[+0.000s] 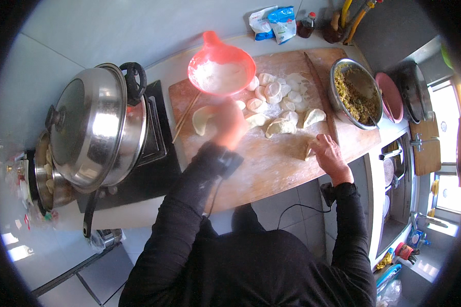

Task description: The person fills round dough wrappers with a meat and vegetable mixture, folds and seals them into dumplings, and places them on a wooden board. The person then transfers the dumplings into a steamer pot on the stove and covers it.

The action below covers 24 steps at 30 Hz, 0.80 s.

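My left hand [230,124] is blurred over the floured wooden board [249,172], beside a pale piece of dough [202,119]; whether it grips anything is unclear. At the board's right side, the fingers of my right hand [332,155] are closed on a dumpling [309,150] resting on the wood. Folded dumplings [280,127] lie between the hands, one more dumpling [314,117] just above the right. Behind them is a cluster of floured dough pieces [272,89]. A red plastic ladle [222,53] holding flour [223,76] sits at the back.
Right of a long dark stick [323,87] stands a steel bowl [335,98] of chopped filling [349,90]. Chopsticks [186,117] lie at the board's left edge. A large lidded steel pot [96,122] occupies the black cooktop [163,169]. Cables run from both wrists.
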### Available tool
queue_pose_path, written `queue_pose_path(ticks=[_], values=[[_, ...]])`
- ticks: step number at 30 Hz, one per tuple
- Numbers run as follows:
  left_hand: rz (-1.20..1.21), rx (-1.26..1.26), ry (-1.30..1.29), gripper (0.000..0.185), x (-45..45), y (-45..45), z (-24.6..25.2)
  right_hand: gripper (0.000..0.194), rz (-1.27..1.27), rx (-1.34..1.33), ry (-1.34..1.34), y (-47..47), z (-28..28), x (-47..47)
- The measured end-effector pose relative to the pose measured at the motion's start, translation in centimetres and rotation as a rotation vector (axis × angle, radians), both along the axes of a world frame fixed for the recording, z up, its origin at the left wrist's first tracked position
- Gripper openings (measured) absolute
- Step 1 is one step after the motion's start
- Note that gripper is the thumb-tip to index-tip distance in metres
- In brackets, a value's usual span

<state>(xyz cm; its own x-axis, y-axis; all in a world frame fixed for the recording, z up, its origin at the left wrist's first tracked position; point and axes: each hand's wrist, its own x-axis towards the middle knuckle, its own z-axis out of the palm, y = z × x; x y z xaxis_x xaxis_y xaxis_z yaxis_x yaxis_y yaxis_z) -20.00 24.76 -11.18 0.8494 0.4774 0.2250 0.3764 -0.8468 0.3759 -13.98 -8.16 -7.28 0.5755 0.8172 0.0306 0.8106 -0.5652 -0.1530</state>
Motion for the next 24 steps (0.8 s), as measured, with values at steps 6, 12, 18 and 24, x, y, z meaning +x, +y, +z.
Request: queue_pose_path(ticks=[6, 12, 18, 24], values=[[-0.047, -0.235, 0.174, 0.023, -0.1, 1.4, -0.7, 0.034, 0.046, 0.068, 0.095, 1.6, 0.8, -2.3], [-0.12, -0.185, -0.337, 0.024, -7.6, 0.5, 1.9, 0.041, -0.162, 0.304, 0.358, 3.2, 3.2, -4.9], [-0.217, -0.637, -0.12, 0.033, -23.5, 1.3, 9.8, 0.048, -0.157, 0.305, 0.476, 6.9, 7.7, -7.8], [0.146, -1.101, 0.17, 0.038, -42.1, 6.6, 14.9, 0.05, 0.15, 0.389, 0.526, 17.3, 15.7, -15.5]])
